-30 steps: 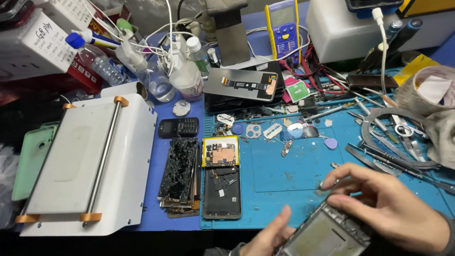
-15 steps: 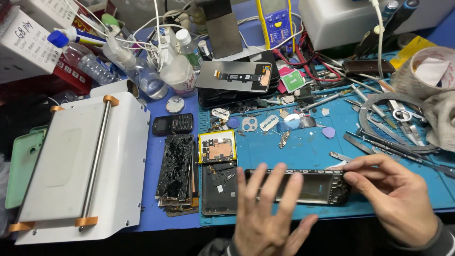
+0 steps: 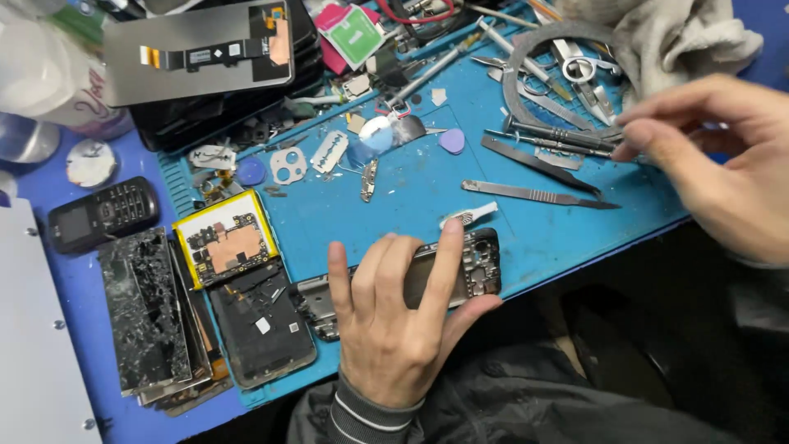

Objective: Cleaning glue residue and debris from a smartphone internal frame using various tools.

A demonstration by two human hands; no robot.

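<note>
The left hand lies over the middle of the open phone frame, so only its two ends show. The right hand is blurry, and its wrist runs off the right edge; whatever its fingertips pinch among the tools is too small to tell. The white machine is cut off at the left edge. The grey cloth and the bottle are cut off at the top.

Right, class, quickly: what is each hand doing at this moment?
Left hand: closed on the dark opened phone frame.
Right hand: fingers pinched at the thin metal tools; holding anything cannot be told.
</note>
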